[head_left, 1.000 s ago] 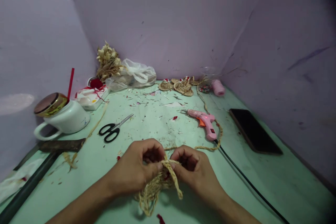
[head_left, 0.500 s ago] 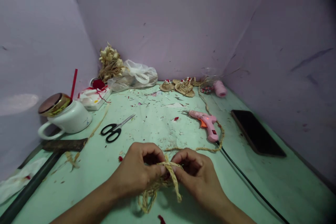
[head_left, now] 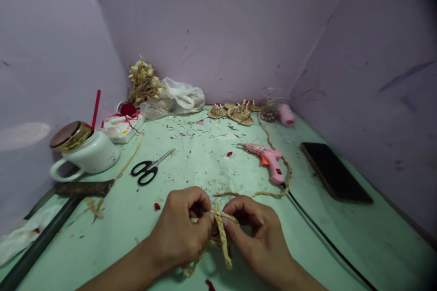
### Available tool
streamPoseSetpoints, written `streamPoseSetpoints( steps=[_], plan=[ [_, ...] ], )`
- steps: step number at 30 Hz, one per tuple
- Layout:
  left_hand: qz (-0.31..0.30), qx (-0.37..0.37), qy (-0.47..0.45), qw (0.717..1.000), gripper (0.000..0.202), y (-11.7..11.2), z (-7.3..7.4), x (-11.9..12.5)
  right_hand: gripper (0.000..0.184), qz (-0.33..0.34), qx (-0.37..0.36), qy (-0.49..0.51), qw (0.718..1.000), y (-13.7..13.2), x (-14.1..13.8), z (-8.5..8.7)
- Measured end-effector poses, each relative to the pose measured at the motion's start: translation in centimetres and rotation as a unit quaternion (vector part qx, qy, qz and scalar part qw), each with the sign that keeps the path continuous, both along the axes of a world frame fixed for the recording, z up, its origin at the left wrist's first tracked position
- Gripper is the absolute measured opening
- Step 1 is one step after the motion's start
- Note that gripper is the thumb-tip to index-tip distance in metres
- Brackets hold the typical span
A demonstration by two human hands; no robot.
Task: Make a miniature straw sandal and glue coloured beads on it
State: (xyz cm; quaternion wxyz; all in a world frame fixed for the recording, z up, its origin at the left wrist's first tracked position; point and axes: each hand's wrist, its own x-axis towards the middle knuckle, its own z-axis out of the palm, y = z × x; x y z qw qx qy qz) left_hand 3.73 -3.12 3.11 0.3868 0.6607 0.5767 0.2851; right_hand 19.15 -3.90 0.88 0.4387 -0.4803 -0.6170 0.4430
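Both my hands meet low in the middle over a small piece of braided straw rope. My left hand pinches it from the left with curled fingers. From the right, my right hand grips the same braid, fingers bent round it. A loose braided end hangs down between the two hands, and a long strand of the rope trails off to the right toward the pink glue gun.
Black scissors lie left of centre. A white mug with a gold lid and a dark tool sit at the left. A black phone lies at the right. Woven straw pieces, pink thread spool and a plastic bag line the back wall.
Both hands have shifted slightly down and closer together, and the braid's loose end has turned more upright between them. Everything else on the table is unmoved.
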Motion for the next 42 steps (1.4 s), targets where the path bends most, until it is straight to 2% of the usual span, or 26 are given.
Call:
streamPoseSetpoints(
  steps=[4, 8, 10, 13, 15, 17, 22, 25, 28, 31, 37, 42],
  plan=[
    [-0.064, 0.153, 0.055, 0.985, 0.011, -0.6, -0.4, -0.2, 0.009, 0.027, 0.01, 0.003, 1.0, -0.2, 0.0, -0.3],
    [-0.121, 0.295, 0.083, 0.944, 0.011, -0.8, -0.7, -0.3, 0.011, 0.04, 0.04, -0.006, 0.998, 0.0, 0.4, -0.2],
    [-0.145, 0.348, 0.091, 0.922, 0.01, -0.8, -0.7, -0.4, 0.011, 0.082, 0.041, -0.009, 0.996, 0.4, 1.1, 0.2],
    [-0.191, 0.402, 0.092, 0.891, 0.013, -0.8, -0.5, -0.5, 0.012, 0.201, -0.06, 0.057, 0.976, 1.3, 2.4, 0.8],
    [-0.223, 0.431, 0.101, 0.868, 0.016, -0.9, -0.2, -0.5, 0.024, 0.233, -0.14, 0.117, 0.955, 1.6, 3.1, 1.0],
    [-0.252, 0.446, 0.124, 0.849, 0.016, -0.9, -0.1, -0.5, 0.029, 0.233, -0.154, 0.113, 0.954, 1.8, 3.3, 1.1],
    [-0.28, 0.455, 0.161, 0.83, 0.02, -1.1, -0.3, -0.3, 0.012, 0.252, -0.056, -0.021, 0.966, 1.6, 3.3, 1.6],
    [-0.284, 0.468, 0.148, 0.824, 0.019, -0.9, -0.6, -0.2, 0.008, 0.252, -0.077, -0.03, 0.964, 1.7, 3.4, 1.9],
    [-0.304, 0.454, 0.148, 0.825, 0.018, -0.7, -0.5, -0.2, 0.007, 0.237, -0.143, -0.016, 0.961, 1.8, 3.1, 1.9],
    [-0.325, 0.425, 0.149, 0.832, 0.017, -0.5, -0.1, -0.1, 0.012, 0.23, -0.172, 0.007, 0.958, 1.7, 2.6, 1.4],
    [-0.301, 0.4, 0.142, 0.854, 0.016, -0.4, -0.1, -0.4, 0.014, 0.224, -0.166, 0.012, 0.96, 1.4, 1.8, 0.5],
    [-0.31, 0.415, 0.105, 0.849, 0.017, -0.1, -0.4, -0.6, 0.014, 0.22, -0.137, -0.007, 0.966, 1.2, 1.7, 0.2]
  ],
)
